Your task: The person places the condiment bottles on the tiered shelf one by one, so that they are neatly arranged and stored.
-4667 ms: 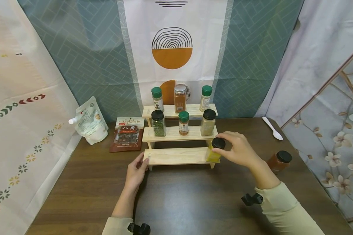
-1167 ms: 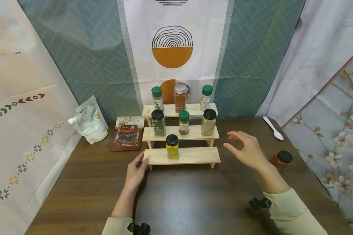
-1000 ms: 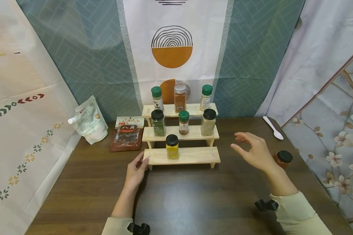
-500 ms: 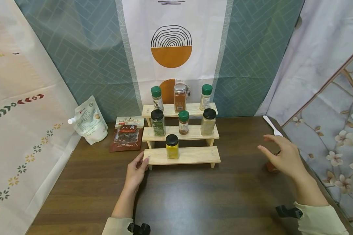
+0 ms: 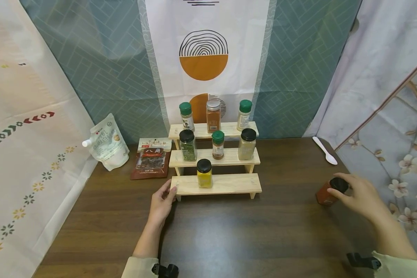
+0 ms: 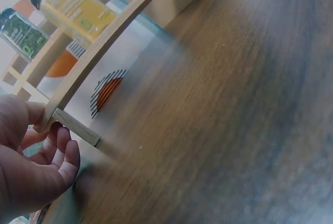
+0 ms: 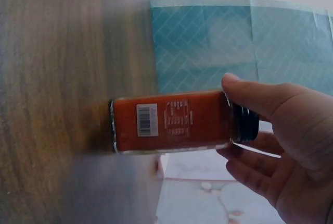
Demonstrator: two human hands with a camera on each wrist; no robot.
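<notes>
At the right of the head view, my right hand (image 5: pixel 359 197) holds a spice jar of red powder (image 5: pixel 324 194) by its black cap, thumb on one side and fingers on the other. The right wrist view shows the barcode on this jar (image 7: pixel 171 122), its base close to the tabletop. My left hand (image 5: pixel 162 202) pinches the left end of the lowest step of a three-step wooden spice rack (image 5: pixel 234 183); in the left wrist view its thumb lies over the board (image 6: pixel 99 47) and the fingers curl below. A yellow spice jar (image 5: pixel 204 177) stands on that step, left of centre.
Several spice jars, such as one with green flakes (image 5: pixel 188 148), fill the upper two steps. Left of the rack lie a brown spice packet (image 5: pixel 151 160) and a white spouted pouch (image 5: pixel 109 144). A white spoon (image 5: pixel 324 150) lies by the table's right edge.
The yellow jar went from the right end of the lowest step to left of centre and was released. My right hand then moved right and took hold of the red jar. My left hand stayed.
</notes>
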